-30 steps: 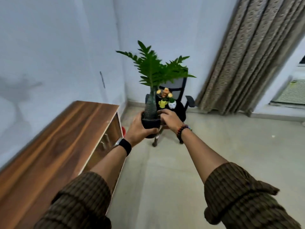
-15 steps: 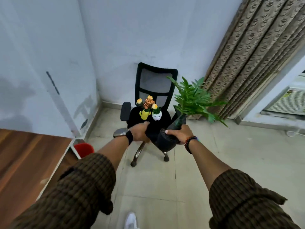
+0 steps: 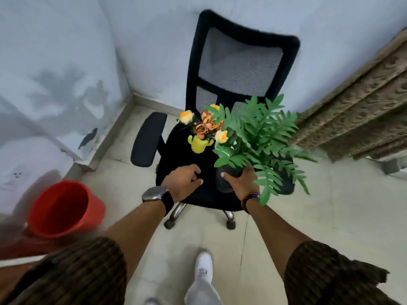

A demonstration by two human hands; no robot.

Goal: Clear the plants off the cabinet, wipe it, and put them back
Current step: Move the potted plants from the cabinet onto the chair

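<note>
**Both arms out, right hand gripping**

Right hand [image 3: 239, 181] curled round the dark round pot of the green fern plant [image 3: 226, 179], thumb on its near-left side. Left hand [image 3: 182, 180] just left of that grip, fingers loosely curled, holding nothing. Sleeves pushed up.

Seat's getting crowded: the small yellow watering-can pot of orange and yellow flowers [image 3: 200, 144] sits mid-seat on the black mesh-back office chair [image 3: 241, 62], and the green fern in its dark round pot [image 3: 255, 137] fills the right side. Front-left of the seat stays bare. The black padded armrest [image 3: 148, 138] blocks the left, with the red plastic bucket [image 3: 62, 209] on the floor further left.
</note>
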